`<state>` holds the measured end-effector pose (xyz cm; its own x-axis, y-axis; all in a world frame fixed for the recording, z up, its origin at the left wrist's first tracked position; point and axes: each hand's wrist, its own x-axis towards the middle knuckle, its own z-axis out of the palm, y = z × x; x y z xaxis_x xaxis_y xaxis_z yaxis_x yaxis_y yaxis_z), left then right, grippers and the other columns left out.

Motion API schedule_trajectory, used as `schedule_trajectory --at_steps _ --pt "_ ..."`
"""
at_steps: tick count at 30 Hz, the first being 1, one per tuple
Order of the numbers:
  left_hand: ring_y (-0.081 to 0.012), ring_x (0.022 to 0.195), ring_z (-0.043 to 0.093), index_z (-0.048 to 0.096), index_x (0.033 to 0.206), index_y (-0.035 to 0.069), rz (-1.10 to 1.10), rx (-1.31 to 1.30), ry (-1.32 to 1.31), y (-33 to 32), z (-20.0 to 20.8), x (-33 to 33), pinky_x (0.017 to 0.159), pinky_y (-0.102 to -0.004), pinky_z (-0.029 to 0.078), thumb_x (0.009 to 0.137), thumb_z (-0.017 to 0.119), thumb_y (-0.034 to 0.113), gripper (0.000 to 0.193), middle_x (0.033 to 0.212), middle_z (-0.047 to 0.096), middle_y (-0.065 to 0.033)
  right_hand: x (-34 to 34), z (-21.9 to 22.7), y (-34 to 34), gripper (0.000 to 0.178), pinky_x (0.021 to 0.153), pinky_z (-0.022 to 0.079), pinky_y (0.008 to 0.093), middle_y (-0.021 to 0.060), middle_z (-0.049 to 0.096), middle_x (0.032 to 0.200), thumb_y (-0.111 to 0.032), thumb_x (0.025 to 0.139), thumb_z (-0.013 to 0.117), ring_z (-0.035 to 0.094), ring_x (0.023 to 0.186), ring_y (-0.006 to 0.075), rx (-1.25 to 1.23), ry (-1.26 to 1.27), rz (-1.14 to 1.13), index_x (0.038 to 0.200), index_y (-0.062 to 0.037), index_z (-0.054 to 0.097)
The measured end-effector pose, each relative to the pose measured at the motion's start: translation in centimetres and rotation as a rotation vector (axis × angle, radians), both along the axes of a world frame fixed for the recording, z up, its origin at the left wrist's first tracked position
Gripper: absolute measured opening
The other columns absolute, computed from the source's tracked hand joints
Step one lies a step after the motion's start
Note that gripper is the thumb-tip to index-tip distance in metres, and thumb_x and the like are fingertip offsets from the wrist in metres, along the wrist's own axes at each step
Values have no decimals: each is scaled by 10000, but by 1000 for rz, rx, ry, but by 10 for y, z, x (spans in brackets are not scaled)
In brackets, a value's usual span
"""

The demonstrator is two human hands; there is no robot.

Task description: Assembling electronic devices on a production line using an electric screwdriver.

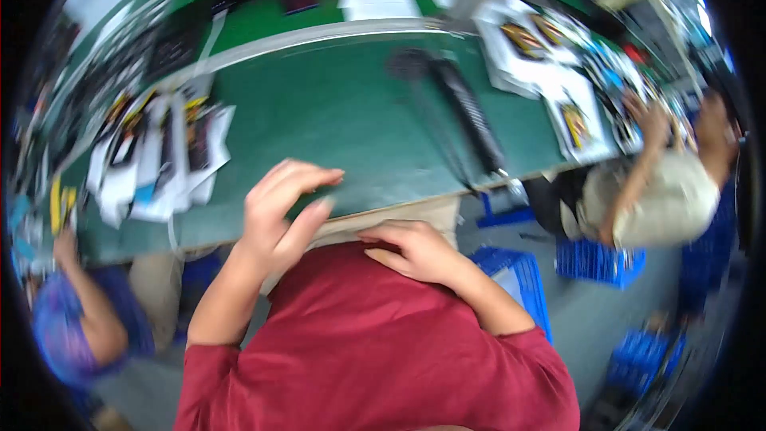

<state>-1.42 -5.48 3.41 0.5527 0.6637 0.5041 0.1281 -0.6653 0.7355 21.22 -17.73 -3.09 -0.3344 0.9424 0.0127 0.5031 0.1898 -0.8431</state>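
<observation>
My left hand [281, 211] hovers over the near edge of the green table [319, 112], its fingers curved and its thumb apart, with nothing between them. Against the front of my red shirt [383, 327] lies my right hand [415, 249], fingers stretched out and holding nothing I can see. Beyond my hands, a long black object [469, 116] lies slanted on the table. A thin dark cord or strap runs beside it, near a round dark piece [408, 64]. Motion blur hides what kind of thing it is.
White sheets with dark and yellow items [163, 152] lie at the left; similar white packets [570, 116] lie at the right. A person [654, 191] works at the right, another [96, 319] at the left. Blue crates [594, 262] stand below the table.
</observation>
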Motion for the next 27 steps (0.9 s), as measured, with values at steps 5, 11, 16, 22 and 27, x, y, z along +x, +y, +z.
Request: schedule_trajectory --at_steps 5,11,16,22,27 --pt "-306 790 646 667 896 64 305 -15 221 20 -49 -5 718 -433 505 885 763 265 223 804 653 -95 6 39 44 132 630 559 303 119 746 853 -32 873 773 706 685 195 230 146 35 1003 -10 759" --pt "-323 855 607 652 908 77 352 13 262 17 -53 -11 750 -441 486 886 743 317 258 867 597 -97 -15 22 113 131 586 476 228 77 703 807 12 885 754 617 646 95 185 165 -108 1016 10 749" --pt "-272 829 623 729 1002 82 324 99 21 2 -41 -31 729 -385 494 838 821 192 218 927 637 -61 -11 20 123 162 606 474 208 51 709 839 -27 909 757 613 695 69 -139 167 -112 1063 20 742" --pt "-291 923 644 733 1070 63 724 436 34 7 -20 -109 791 -398 507 726 857 101 367 1074 675 -111 -90 99 200 272 574 492 214 40 721 861 -204 982 723 643 679 75 -395 169 92 1143 14 700" --pt "-298 986 636 726 1038 94 809 304 48 -1 -36 -115 830 -418 488 754 837 127 307 1128 658 -90 -191 94 295 505 412 423 234 106 729 765 -465 915 753 620 508 106 -374 -90 104 993 32 701"
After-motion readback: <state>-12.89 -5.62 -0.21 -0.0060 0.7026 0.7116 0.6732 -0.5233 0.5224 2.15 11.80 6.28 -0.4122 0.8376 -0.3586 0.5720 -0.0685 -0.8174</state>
